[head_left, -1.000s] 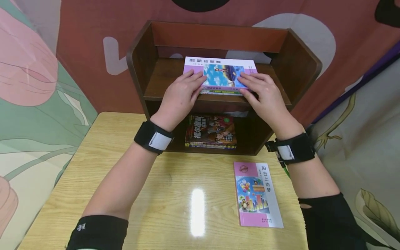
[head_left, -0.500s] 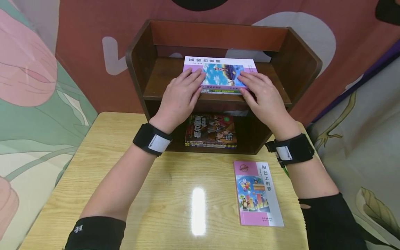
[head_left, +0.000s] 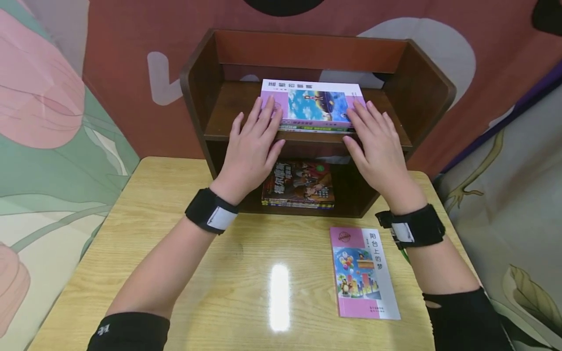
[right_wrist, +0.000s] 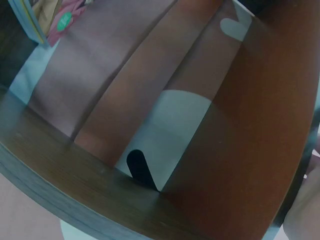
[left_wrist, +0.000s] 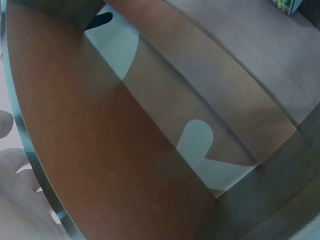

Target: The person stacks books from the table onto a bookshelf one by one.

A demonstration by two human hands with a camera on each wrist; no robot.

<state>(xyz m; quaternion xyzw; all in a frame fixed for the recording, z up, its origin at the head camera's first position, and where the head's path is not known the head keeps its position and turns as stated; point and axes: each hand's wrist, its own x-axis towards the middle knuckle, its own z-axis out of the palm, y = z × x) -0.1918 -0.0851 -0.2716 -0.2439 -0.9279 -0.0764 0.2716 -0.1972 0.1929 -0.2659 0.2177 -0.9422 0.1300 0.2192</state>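
A stack of books lies on the upper shelf of a dark brown bookcase, its top cover pink and white with a blue picture. My left hand is at the stack's left front, fingers straight and spread, the tips overlapping the cover's left edge. At the right front is my right hand, also with straight fingers, its fingertips over the cover's right edge. Neither hand grips anything. The left wrist view shows part of the left hand beside the shelf's edge; the right wrist view catches a bit of the right hand.
Below, on the lower shelf, sits a second pile of dark-covered comic books. A thin pink and white book lies on the wooden table in front of the bookcase's right side. A printed curtain hangs behind.
Both hands have drawn back slightly toward me and their fingers have straightened and spread. The stack and the book on the table stay in place.
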